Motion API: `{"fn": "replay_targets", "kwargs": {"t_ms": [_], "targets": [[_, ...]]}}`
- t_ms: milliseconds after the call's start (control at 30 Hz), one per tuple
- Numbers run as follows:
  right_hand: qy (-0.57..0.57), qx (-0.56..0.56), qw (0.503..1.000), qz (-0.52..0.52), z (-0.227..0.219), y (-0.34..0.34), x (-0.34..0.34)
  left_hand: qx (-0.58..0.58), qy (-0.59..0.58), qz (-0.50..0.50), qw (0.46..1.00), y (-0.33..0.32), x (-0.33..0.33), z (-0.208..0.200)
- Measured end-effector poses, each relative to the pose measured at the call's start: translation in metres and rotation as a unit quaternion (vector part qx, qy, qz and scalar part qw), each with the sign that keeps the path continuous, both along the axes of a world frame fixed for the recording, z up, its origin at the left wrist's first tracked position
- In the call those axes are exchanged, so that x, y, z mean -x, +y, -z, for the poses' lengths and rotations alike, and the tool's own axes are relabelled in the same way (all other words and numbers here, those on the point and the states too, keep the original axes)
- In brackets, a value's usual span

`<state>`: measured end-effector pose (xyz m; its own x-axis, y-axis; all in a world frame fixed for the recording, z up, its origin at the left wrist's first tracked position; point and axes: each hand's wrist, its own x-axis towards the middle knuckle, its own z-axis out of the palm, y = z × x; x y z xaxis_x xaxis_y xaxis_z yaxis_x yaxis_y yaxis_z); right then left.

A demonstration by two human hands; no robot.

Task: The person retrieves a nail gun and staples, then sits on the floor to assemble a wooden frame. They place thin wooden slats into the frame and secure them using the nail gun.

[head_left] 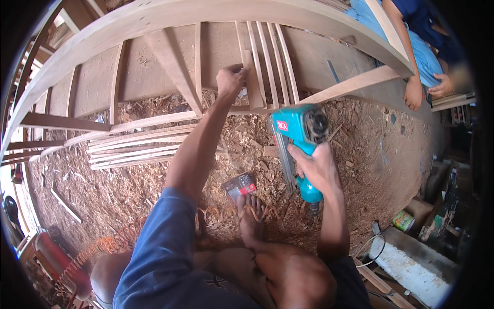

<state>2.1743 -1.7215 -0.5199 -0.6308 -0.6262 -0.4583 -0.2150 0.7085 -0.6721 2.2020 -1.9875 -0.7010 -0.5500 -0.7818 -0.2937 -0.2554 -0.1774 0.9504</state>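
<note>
My left hand (231, 78) reaches forward and grips a short wooden slat (252, 77) standing among several thin slats (272, 62) inside a big curved wooden frame (154, 20). My right hand (319, 167) holds a turquoise pneumatic nail gun (301, 134) by its handle, its nose near the frame's lower rail (154, 121). My bare foot (251, 216) rests on the wood shavings below.
Wood shavings (128, 190) cover the floor. A small red and black box (241, 184) lies by my foot. Loose slats (134, 149) are stacked at left. An orange coiled air hose (103, 247) lies lower left. Another person (422, 56) in blue sits at upper right.
</note>
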Motion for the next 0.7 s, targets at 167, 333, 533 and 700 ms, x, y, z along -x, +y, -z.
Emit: {"fn": "replay_targets", "kwargs": {"t_ms": [167,333,533,700], "targets": [[-0.012,-0.019,0.999,-0.034,-0.003,-0.045,0.003,-0.005,0.012,-0.02,1.0,-0.003,0.002,0.014],[0.009,-0.058,0.997,-0.054,-0.007,-0.072,0.005,-0.004,0.016,-0.028,0.999,-0.004,0.003,0.021],[0.001,-0.058,0.997,-0.049,-0.006,-0.081,0.003,-0.007,0.008,-0.033,0.999,-0.002,0.004,0.022],[0.012,-0.079,0.995,-0.063,-0.005,-0.084,0.004,0.028,0.004,-0.044,0.999,-0.003,0.008,0.029]]}}
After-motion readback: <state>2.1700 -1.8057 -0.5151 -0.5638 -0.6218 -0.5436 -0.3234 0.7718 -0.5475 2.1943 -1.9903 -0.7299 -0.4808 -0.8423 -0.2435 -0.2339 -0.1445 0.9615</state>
